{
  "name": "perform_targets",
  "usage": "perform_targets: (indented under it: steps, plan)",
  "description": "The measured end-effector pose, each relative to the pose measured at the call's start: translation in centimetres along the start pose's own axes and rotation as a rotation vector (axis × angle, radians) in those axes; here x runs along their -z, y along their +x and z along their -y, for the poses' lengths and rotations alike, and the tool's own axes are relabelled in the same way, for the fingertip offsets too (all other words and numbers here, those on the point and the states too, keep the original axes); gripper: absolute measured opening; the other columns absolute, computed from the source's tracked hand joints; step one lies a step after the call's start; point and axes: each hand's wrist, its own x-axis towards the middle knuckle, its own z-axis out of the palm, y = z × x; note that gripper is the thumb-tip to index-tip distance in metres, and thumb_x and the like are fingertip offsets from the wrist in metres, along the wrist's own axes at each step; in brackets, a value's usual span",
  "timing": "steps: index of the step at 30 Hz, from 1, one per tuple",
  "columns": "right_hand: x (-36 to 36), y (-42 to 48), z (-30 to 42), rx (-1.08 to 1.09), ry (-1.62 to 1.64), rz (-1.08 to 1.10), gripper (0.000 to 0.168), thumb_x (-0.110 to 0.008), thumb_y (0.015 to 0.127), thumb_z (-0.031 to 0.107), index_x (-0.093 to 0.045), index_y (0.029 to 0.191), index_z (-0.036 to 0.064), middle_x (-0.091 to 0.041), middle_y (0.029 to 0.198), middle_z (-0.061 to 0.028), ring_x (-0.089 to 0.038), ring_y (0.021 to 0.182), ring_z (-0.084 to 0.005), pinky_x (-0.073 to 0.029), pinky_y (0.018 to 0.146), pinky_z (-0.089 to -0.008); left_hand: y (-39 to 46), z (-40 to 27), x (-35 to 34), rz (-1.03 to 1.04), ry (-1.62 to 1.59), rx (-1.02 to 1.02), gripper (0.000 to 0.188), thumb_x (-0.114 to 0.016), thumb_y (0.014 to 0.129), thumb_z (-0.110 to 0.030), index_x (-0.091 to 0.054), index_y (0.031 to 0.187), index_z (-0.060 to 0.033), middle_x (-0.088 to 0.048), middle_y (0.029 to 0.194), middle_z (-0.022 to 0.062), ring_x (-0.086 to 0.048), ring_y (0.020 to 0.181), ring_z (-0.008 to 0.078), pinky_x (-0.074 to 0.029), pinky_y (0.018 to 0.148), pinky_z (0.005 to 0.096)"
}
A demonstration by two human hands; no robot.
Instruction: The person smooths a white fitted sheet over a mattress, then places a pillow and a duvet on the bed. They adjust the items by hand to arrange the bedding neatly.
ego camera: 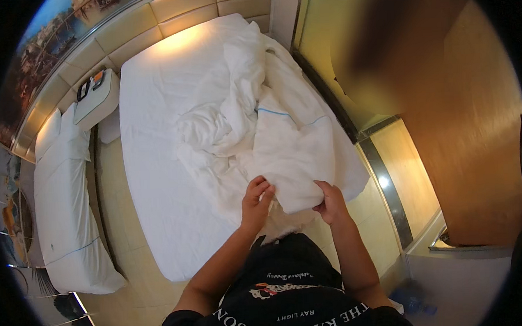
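Observation:
A rumpled white duvet (293,161) with a thin blue line across it lies bunched over the right half of a bed. Its near end is drawn toward me, past the foot of the mattress. My right hand (332,203) pinches the right corner of this end between thumb and fingers. At the left edge of the same end, my left hand (257,202) has its thumb and fingertips closed on the cloth. Between my hands the fabric hangs fairly flat. Farther up, the duvet is twisted into thick folds. A smooth white sheet (155,145) covers the mattress beneath.
A narrow second bed (66,211) with white bedding and pillows stands left, across a strip of tiled floor (118,191). Small items lie on a bedside table (96,100) between the beds. A padded headboard (128,33) runs behind. Glass (327,72) and a wooden panel (470,154) bound the right.

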Motion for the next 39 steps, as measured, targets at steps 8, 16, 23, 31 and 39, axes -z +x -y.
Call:
perform_targets:
  steps: [8, 16, 23, 31, 39]
  plan:
    - [-1.4, -0.6, 3.8, 0.04, 0.092, 0.136, 0.03, -0.056, 0.085, 0.03, -0.058, 0.1, 0.005, -0.063, 0.084, -0.0046, -0.06, 0.067, -0.0163, -0.046, 0.051, -0.0276, -1.0, -3.2, -0.9, 0.368, 0.487, -0.291, 0.044, -0.066, 0.079, -0.006, -0.051, 0.12, -0.0008, -0.041, 0.129, 0.0189, -0.037, 0.122, 0.0337, -0.032, 0.1, 0.0405]
    - [-1.7, 2.7, 4.7, 0.182, -0.121, 0.269, 0.038, -0.049, 0.091, 0.039, -0.056, 0.11, 0.007, -0.062, 0.096, -0.0053, -0.059, 0.084, -0.0172, -0.047, 0.071, -0.0303, 2.2, -1.4, -3.1, 0.036, 0.415, -0.178, 0.04, -0.053, 0.078, 0.003, -0.052, 0.117, -0.0029, -0.061, 0.103, 0.014, -0.058, 0.095, 0.0277, -0.045, 0.081, 0.0317]
    - [0.1, 4.3, -1.9, 0.547, -0.426, 0.373, 0.071, -0.064, 0.084, 0.013, -0.024, 0.142, 0.004, -0.044, 0.13, -0.01, -0.047, 0.113, -0.0185, -0.036, 0.097, -0.0328, 2.6, -1.6, -5.1, -0.214, -0.165, 0.278, 0.025, -0.046, 0.09, -0.01, -0.055, 0.112, -0.0017, -0.061, 0.098, 0.0032, -0.056, 0.089, 0.0127, -0.045, 0.078, 0.0251]
    - [-0.5, 4.7, -1.4, 0.712, -0.216, 0.145, 0.041, -0.054, 0.084, 0.003, -0.048, 0.124, 0.001, -0.055, 0.113, -0.0087, -0.051, 0.105, -0.0176, -0.041, 0.091, -0.0299, 2.6, -3.6, -6.8, -0.159, 0.187, 0.218, 0.027, -0.059, 0.087, -0.019, -0.059, 0.104, 0.0023, -0.062, 0.087, 0.0042, -0.054, 0.076, 0.0103, -0.045, 0.066, 0.0254]
    - [2.6, 9.1, 4.0, 1.18, -0.752, -0.093, 0.034, -0.051, 0.077, -0.002, -0.056, 0.111, 0.002, -0.057, 0.11, -0.0137, -0.053, 0.102, -0.0289, -0.043, 0.087, -0.0366, 0.8, -7.5, -6.1, 0.188, 0.535, 0.305, 0.027, -0.063, 0.088, -0.025, -0.063, 0.092, 0.0016, -0.057, 0.071, -0.0005, -0.048, 0.064, 0.0078, -0.041, 0.058, 0.0248]
